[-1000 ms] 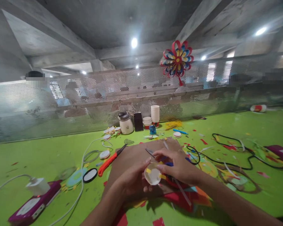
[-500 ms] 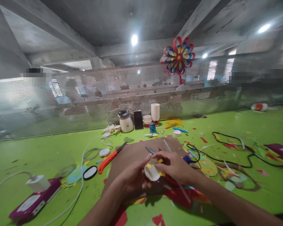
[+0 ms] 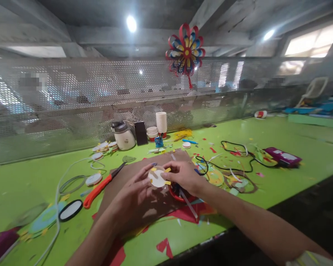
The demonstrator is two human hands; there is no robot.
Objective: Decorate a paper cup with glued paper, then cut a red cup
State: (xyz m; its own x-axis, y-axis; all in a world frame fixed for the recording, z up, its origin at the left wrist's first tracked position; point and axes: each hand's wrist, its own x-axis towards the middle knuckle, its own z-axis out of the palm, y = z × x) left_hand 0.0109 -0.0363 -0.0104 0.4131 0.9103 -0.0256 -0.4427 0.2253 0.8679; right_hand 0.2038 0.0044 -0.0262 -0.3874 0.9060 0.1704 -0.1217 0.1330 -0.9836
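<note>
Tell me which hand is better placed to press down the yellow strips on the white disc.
The right hand: its fingertips pinch a yellow strip at the white disc edge, while the left hand supports the disc.

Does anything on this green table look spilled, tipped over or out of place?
Yes. A cup lies on its side far right by the mesh wall, and paper scraps litter the table around both hands.
</note>
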